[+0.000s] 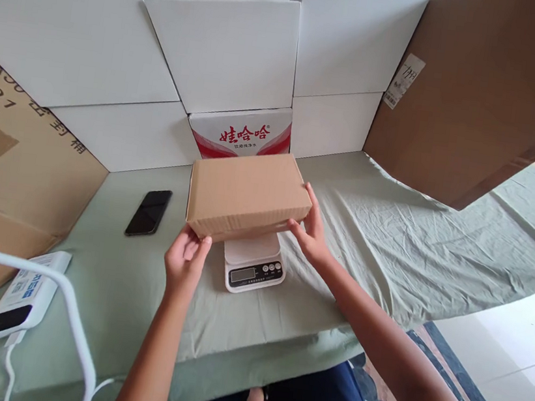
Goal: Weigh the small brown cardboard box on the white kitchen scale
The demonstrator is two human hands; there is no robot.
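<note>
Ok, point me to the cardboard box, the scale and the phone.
cardboard box [249, 191]: head view, middle of its top face.
scale [252, 271]: head view, front panel by the display.
phone [148, 212]: head view, centre of its dark screen.

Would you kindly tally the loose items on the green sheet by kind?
Brown cardboard box, held by the left hand and right hand: 1
Kitchen scale: 1
Black phone: 1
White power bank: 1
Total: 4

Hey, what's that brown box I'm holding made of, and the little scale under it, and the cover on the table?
The brown box looks like plain matte corrugated cardboard: fluted ridges show along its front edge. The scale seems smooth white plastic with a faint sheen. The table cover looks like thin pale green woven fabric, judging by its soft wrinkles.
</note>
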